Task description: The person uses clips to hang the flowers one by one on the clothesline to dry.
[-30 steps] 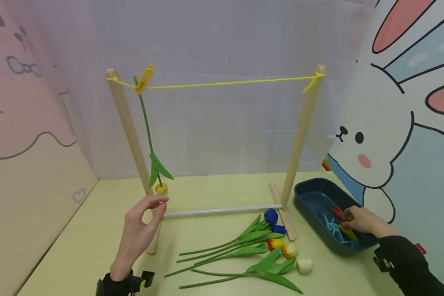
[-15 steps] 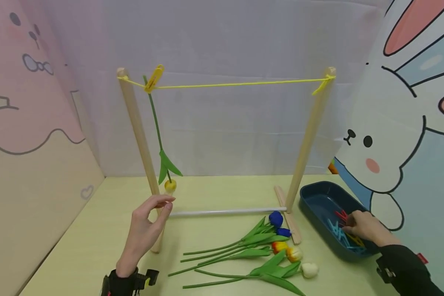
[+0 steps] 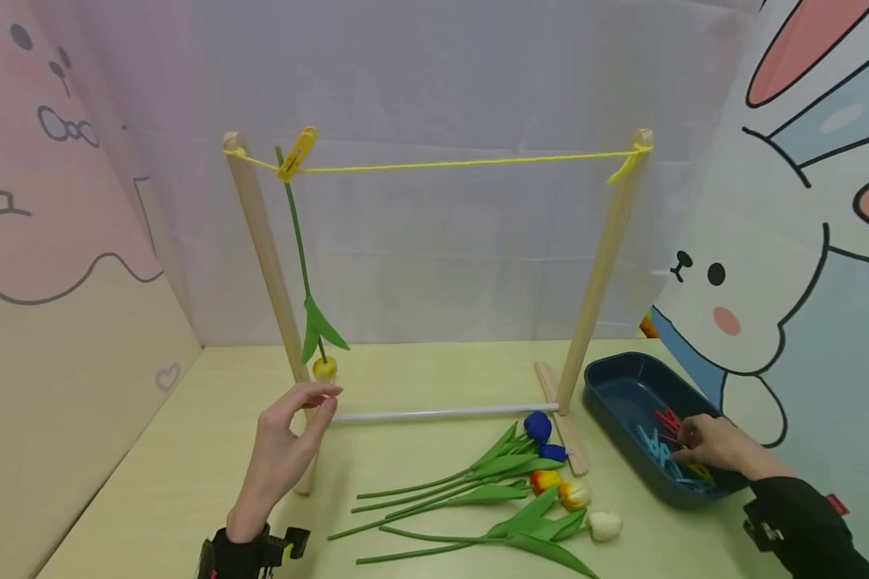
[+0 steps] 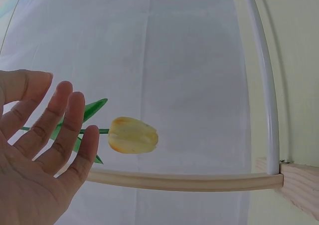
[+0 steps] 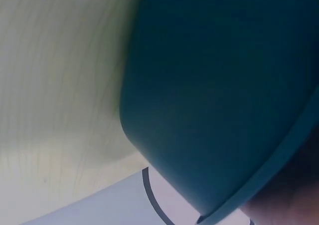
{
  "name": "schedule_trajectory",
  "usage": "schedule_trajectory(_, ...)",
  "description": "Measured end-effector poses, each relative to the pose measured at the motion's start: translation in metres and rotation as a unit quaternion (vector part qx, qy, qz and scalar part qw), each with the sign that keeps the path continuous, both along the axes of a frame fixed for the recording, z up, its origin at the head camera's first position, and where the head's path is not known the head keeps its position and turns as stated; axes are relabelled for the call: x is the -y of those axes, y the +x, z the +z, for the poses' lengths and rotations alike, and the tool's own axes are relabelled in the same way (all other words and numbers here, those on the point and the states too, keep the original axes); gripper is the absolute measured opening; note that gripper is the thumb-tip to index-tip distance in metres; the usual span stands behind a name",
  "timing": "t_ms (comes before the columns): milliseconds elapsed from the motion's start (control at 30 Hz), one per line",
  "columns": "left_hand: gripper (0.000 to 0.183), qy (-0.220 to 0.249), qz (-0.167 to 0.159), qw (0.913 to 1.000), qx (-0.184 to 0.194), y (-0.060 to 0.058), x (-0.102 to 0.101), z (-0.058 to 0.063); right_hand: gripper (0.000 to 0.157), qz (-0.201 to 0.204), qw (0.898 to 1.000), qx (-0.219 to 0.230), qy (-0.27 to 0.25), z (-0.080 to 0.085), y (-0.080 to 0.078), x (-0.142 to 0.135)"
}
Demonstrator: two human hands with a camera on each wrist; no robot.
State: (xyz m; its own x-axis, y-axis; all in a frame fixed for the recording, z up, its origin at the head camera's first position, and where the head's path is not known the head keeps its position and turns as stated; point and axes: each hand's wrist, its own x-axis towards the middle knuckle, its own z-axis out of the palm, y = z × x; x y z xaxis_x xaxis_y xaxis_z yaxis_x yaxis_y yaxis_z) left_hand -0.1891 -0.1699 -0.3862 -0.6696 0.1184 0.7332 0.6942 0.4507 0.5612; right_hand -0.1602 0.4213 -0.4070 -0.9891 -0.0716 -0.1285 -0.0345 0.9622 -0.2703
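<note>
A yellow tulip (image 3: 324, 369) hangs head down from a yellow string (image 3: 442, 164), its stem clipped by a yellow clothespin (image 3: 298, 154). Just below the bloom my left hand (image 3: 282, 450) is raised, thumb and fingers apart; in the left wrist view its loosely bent fingers overlap the leaves and hold nothing. My right hand (image 3: 717, 444) reaches into a dark blue tray (image 3: 615, 382) with fingers bent down among red clothespins (image 3: 668, 420), light blue clothespins (image 3: 659, 452) and yellow ones. I cannot tell if its fingertips pinch one. The right wrist view shows mostly the tray's outer wall (image 5: 214, 95).
Two wooden posts (image 3: 264, 241) carry the string, joined low down by a white rod (image 3: 442, 415). Several tulips lie in front of it, with blue blooms (image 3: 538, 427), red-yellow blooms (image 3: 545, 481) and a white bloom (image 3: 605, 526). A rabbit-print panel (image 3: 753, 305) stands behind the tray.
The head view has shifted slightly. The hanging tulip sways a little. My right hand shifts slightly among the clothespins, and my left hand stays almost still.
</note>
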Motion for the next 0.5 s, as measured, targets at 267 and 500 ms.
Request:
schedule_trajectory(267,0.023,-0.005,0.004,0.9999,0.011,-0.0012,0.0006,-0.0025,0.026,0.000,1.000,0.003,-0.017,-0.0050,-0.0005,-0.0016)
schedule_trajectory(500,0.025,-0.002,0.004,1.0000,0.009,-0.0002,0.0005,-0.0012,0.029,-0.004,1.000,0.008,-0.012,-0.0091,0.0014,-0.0031)
